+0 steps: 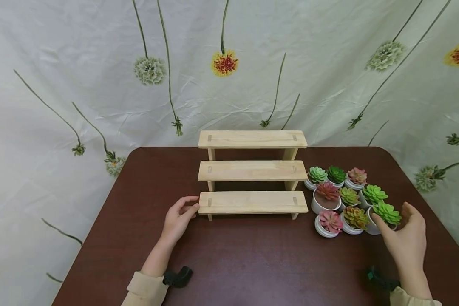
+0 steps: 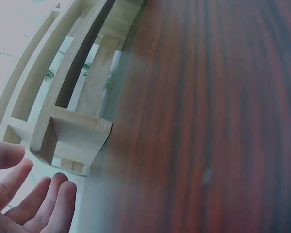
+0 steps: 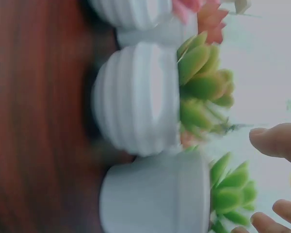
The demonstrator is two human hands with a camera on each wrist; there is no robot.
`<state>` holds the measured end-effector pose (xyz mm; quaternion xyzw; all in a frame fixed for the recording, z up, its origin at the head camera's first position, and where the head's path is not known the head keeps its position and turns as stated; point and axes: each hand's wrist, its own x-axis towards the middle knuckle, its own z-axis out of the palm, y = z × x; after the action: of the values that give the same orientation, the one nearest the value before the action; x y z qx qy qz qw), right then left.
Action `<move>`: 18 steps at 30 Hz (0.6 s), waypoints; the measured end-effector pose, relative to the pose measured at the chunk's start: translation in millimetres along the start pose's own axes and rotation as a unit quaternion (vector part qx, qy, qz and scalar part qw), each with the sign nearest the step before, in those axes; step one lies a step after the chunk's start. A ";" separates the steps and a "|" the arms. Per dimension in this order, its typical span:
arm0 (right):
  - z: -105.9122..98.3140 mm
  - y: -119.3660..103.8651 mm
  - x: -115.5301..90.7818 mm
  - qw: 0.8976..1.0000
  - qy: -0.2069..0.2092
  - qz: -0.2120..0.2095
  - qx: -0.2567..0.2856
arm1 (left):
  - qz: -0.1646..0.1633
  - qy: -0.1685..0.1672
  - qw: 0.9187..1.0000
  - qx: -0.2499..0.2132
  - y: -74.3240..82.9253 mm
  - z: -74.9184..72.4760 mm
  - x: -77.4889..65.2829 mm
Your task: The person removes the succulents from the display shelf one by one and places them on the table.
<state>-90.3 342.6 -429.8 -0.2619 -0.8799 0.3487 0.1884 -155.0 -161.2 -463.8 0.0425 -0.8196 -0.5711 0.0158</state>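
Note:
My left hand (image 1: pixel 177 219) is at the left end of the lowest step of a pale wooden three-tier stand (image 1: pixel 252 203). Its fingers are loosely bent, right at the board's corner, and the left wrist view shows them beside the wood without wrapping it. On the other side, my right hand (image 1: pixel 408 238) hovers with thumb and fingers spread around a bright green succulent (image 1: pixel 387 212) in a smooth white pot (image 3: pixel 155 194). The right wrist view shows the thumb and fingertips apart from the leaves. Next to that pot is a ribbed white pot (image 3: pixel 136 97) with a yellow-green succulent (image 3: pixel 203 77).
Several more potted succulents cluster right of the stand, among them a pink one (image 1: pixel 330 221), a red one (image 1: pixel 327 191) and a dark green one (image 1: pixel 336 174). The dark brown table (image 1: pixel 260 263) has rounded back corners. Behind it hangs a flower-printed cloth (image 1: pixel 107 51).

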 end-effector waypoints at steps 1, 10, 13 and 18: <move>-1.1 -4.2 -0.6 1.000 -0.003 -0.006 0.002 | 0.009 0.003 1.000 0.019 1.1 -1.4 -0.5; 2.2 -37.8 -9.0 0.997 -0.043 -0.060 0.035 | 0.173 0.058 0.976 0.121 18.1 -6.2 -7.7; 7.8 -46.2 -10.9 0.993 -0.062 -0.089 0.051 | 0.210 0.063 0.966 0.140 26.4 -4.7 -11.0; 17.8 -56.5 -13.9 0.983 -0.081 -0.153 0.063 | 0.248 0.054 0.952 0.172 37.5 -1.7 -13.5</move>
<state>-107.1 290.1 -403.8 -0.0827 -0.8982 0.3909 0.1835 -143.4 -148.8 -427.8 -0.1298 -0.8880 -0.3965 0.1935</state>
